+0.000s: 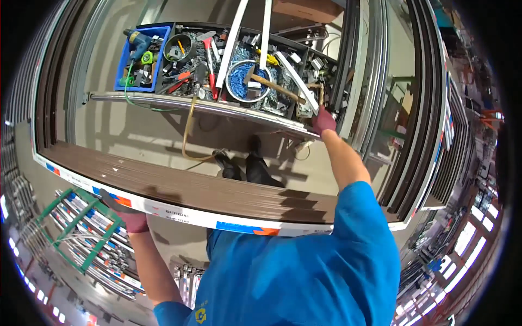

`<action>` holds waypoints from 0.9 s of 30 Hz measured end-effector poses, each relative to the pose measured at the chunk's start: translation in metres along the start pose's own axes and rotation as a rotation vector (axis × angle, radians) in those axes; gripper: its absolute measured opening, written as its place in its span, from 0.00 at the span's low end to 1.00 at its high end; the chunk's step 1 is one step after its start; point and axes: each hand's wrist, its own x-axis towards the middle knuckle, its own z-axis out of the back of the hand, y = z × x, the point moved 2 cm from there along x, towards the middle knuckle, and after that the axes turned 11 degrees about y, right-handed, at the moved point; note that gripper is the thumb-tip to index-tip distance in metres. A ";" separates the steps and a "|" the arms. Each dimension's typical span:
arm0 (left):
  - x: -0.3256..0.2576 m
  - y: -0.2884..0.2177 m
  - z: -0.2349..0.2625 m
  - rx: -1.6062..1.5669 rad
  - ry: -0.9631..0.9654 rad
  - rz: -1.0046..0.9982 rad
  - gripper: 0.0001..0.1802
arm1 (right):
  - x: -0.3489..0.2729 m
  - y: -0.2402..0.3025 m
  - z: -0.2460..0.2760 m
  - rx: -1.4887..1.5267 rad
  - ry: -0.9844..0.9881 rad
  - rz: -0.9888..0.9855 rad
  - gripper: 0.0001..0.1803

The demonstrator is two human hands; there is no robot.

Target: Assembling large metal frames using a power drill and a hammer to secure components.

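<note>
A long brown profile bar [179,185] with a white taped edge runs across in front of me. My left hand [124,213], in a dark red glove, grips its near edge from below at the left. My right hand [323,120], also gloved, reaches forward into the right end of a tool tray [163,101] and is closed on something small there that I cannot make out. In the tray lie a hammer with a wooden handle [272,85], a round tub of blue screws [242,81] and white strips [231,41].
A blue bin [126,61] with a drill stands at the tray's left end. Dark window frames [418,108] curve around on the right and left. A green rack of profiles [81,228] lies at lower left. My shoes [244,163] show on the concrete floor.
</note>
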 end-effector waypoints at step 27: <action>-0.059 -0.300 -0.126 0.184 1.035 -0.680 0.15 | -0.428 -0.123 0.072 0.094 -0.153 0.725 0.20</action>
